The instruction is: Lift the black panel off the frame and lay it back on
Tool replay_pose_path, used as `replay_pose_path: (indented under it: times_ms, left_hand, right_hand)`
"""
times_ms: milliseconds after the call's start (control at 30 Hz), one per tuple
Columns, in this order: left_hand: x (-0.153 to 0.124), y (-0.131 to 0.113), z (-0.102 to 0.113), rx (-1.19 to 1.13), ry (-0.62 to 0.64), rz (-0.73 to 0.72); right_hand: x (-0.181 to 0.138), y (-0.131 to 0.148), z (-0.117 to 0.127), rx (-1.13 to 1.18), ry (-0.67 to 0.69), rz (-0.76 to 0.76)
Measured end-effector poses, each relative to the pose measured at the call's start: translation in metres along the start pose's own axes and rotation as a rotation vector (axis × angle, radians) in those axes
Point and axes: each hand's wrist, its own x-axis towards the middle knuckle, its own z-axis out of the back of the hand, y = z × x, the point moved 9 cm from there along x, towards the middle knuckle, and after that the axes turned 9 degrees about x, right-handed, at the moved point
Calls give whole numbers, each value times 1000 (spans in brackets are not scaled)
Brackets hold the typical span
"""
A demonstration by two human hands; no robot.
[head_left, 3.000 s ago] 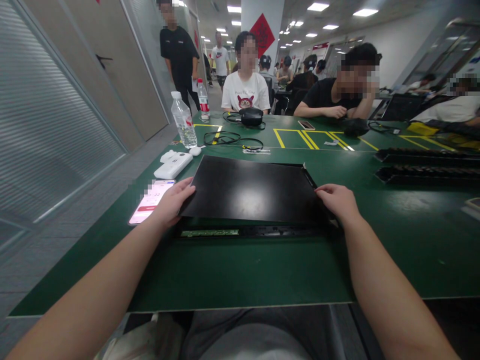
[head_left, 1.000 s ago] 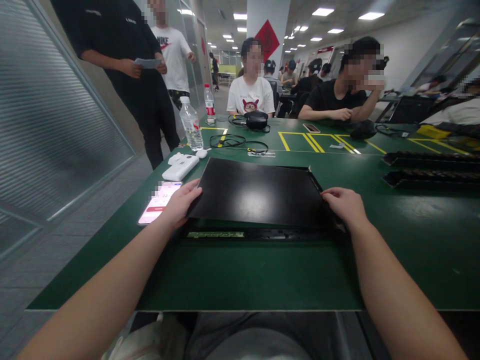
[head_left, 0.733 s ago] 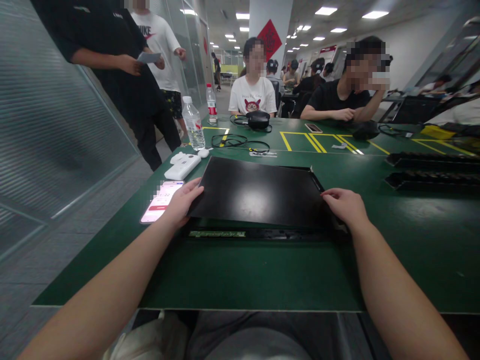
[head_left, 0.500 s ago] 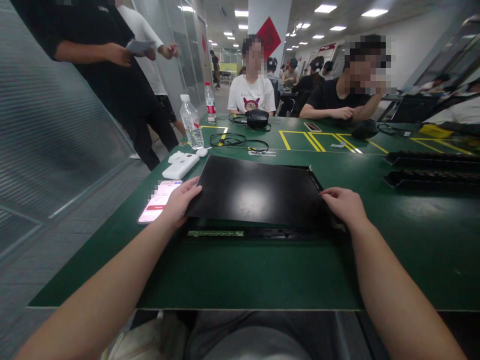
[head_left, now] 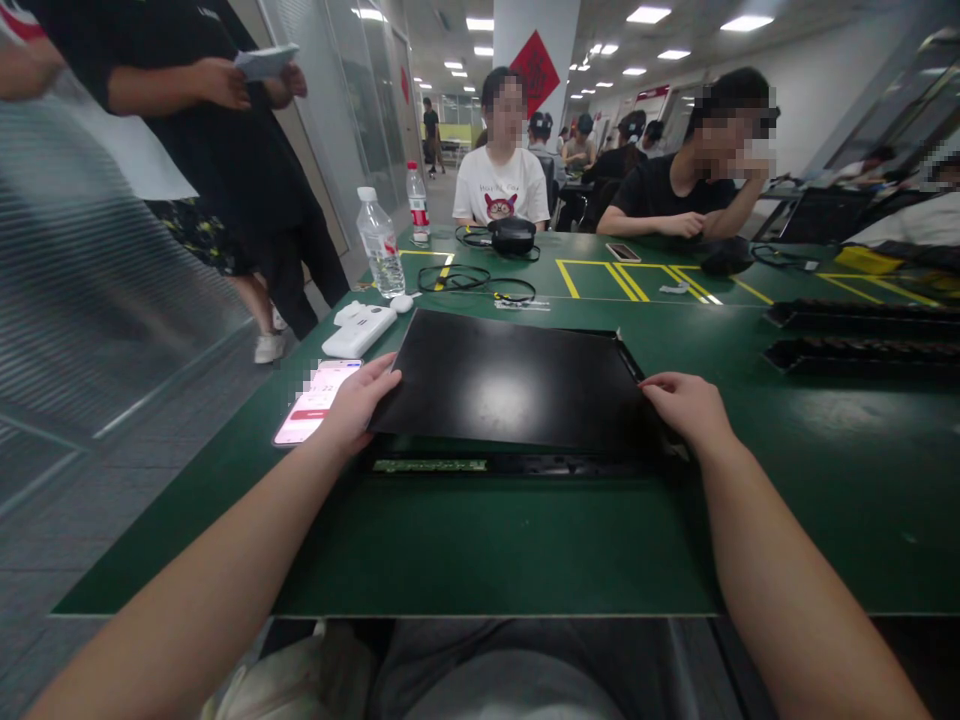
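A flat black panel (head_left: 510, 380) lies before me on the green table (head_left: 487, 540), raised a little at its near edge. Beneath that edge shows a dark frame with a green circuit strip (head_left: 429, 465). My left hand (head_left: 352, 403) grips the panel's left near corner, fingers curled on its edge. My right hand (head_left: 686, 408) holds the right near corner the same way.
A lit phone (head_left: 315, 402) lies just left of my left hand, with a white device (head_left: 357, 330) and a water bottle (head_left: 379, 243) behind it. Black cables (head_left: 472, 280) and long black trays (head_left: 862, 335) lie farther off. People sit across the table; two people stand at left.
My hands and the panel have stayed put. The two standing people at left have walked closer along the table's side.
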Motion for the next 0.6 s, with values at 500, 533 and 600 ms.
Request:
replay_pose_path:
  times_ms: [500, 533, 600]
  left_hand:
    - [2, 4, -2, -5, 32, 41]
    - [3, 4, -1, -9, 34, 35]
    - [4, 4, -1, -16, 33, 23]
  right_hand:
    - [3, -5, 2, 42, -44, 21]
    - [3, -5, 2, 50, -42, 18]
    - [3, -5, 2, 68, -42, 9]
